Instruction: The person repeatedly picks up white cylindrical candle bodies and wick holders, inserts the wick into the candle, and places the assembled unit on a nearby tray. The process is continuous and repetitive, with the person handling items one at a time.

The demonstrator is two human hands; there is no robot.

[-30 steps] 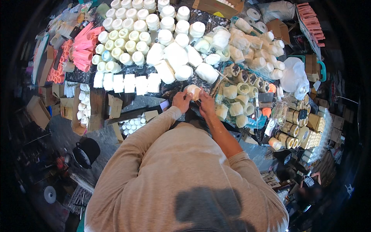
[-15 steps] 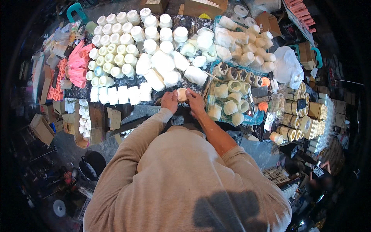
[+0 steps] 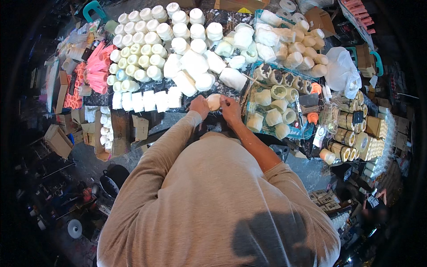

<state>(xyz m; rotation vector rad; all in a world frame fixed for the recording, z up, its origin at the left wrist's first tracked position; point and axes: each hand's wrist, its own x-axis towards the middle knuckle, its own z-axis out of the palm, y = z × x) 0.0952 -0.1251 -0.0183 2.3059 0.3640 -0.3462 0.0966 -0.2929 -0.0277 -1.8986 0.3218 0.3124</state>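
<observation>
At the table's near edge, my left hand (image 3: 199, 107) grips the left side of a small round cream-coloured candle (image 3: 214, 102). My right hand (image 3: 231, 110) is closed at the candle's right side, its fingertips pinched against it. Its underside is hidden from above. Just beyond my hands lie chunky white wax blocks (image 3: 194, 65). Rows of white candles (image 3: 151, 38) stand at the back left. Closer in, short white ribbed pieces (image 3: 149, 101) line the front edge.
To the right, a teal tray (image 3: 265, 127) holds pale cup-shaped moulds (image 3: 273, 117). Beyond it are a white plastic bag (image 3: 342, 73) and banded yellowish cylinders (image 3: 342, 137). Pink bundled sheets (image 3: 97, 70) lie left. Open cardboard boxes (image 3: 59, 140) stand below the table's left side.
The candle stays between my hands and looks turned, its face now smoother and paler. My right hand has shifted slightly along its edge. The whole view has swung a little.
</observation>
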